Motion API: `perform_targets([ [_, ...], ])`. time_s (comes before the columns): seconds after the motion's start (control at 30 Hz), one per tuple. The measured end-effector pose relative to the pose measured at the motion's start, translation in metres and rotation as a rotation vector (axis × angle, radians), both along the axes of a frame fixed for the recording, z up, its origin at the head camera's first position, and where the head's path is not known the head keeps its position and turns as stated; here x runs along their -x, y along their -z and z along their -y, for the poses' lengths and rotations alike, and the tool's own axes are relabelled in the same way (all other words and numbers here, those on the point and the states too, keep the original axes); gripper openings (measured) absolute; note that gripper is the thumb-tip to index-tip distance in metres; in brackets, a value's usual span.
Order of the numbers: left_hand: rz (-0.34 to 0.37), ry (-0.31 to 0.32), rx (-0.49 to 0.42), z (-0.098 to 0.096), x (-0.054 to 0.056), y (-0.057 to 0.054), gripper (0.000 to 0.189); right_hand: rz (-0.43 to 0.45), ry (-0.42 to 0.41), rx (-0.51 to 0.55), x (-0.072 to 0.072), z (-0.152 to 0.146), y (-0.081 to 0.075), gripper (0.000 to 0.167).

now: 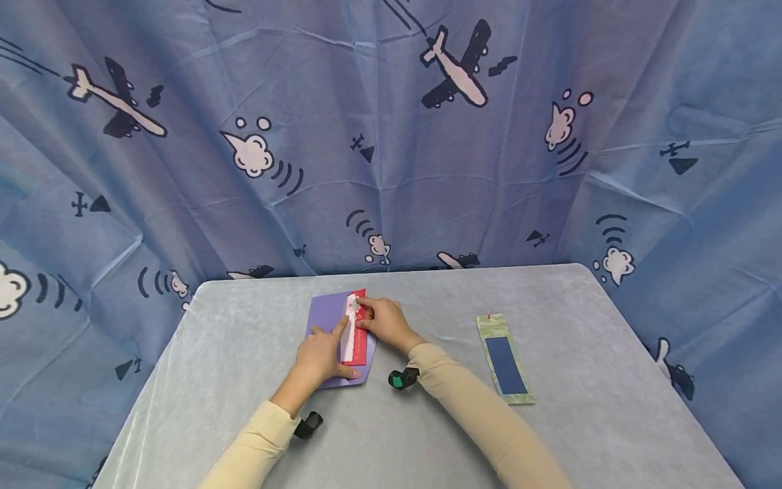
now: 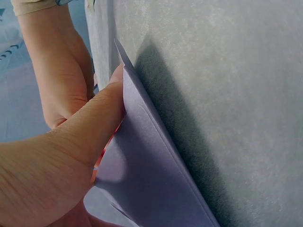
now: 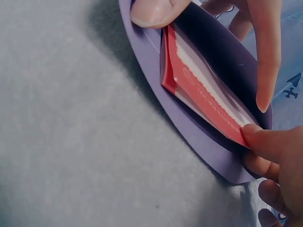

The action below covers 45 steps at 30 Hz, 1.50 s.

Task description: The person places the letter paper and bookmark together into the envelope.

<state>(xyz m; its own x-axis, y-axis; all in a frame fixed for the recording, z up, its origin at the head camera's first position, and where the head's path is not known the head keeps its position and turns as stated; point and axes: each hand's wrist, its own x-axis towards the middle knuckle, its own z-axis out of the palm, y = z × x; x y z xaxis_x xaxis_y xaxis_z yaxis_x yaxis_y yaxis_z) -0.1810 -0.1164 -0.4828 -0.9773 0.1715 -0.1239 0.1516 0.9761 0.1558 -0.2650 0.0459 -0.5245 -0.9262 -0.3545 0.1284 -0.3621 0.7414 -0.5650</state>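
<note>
1. A red-and-white, narrow rectangular paper packet (image 1: pixel 352 343) lies on a purple, bent card folder (image 1: pixel 326 312), between both hands.
2. The right hand (image 1: pixel 389 322) pinches the packet's right edge between finger and thumb.
3. The left hand (image 1: pixel 318 354), left of the packet, grips the folder, thumb at its near edge.
4. Well apart to the right, a green-bordered, navy-centred flat strip (image 1: pixel 506 367) rests on the grey cloth-covered table (image 1: pixel 611 380).
</note>
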Motion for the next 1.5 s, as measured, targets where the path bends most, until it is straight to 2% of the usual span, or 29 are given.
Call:
perform_targets([
  [0.37, -0.013, -0.005, 0.002, -0.001, -0.001, -0.001, 0.121, -0.016, -0.001, 0.044, -0.001, 0.000, 0.003, 0.057],
  [0.6, -0.017, -0.005, -0.007, -0.002, 0.000, 0.000, 0.121, -0.062, -0.017, 0.104, -0.001, -0.001, 0.006, 0.055],
  [0.8, 0.000, -0.004, -0.003, -0.002, 0.000, 0.000, 0.120, -0.010, -0.015, 0.204, -0.002, -0.004, 0.007, 0.053],
  [0.97, -0.012, 0.000, 0.002, -0.001, 0.000, 0.000, 0.120, 0.015, -0.037, 0.246, -0.002, -0.008, 0.007, 0.053],
  [1.17, -0.022, 0.004, 0.008, 0.000, 0.001, 0.001, 0.121, 0.018, -0.080, 0.210, 0.000, -0.015, 0.008, 0.058],
  [1.5, 0.007, -0.008, 0.006, -0.001, 0.001, 0.000, 0.120, 0.095, -0.113, 0.166, -0.001, -0.021, 0.007, 0.080],
])
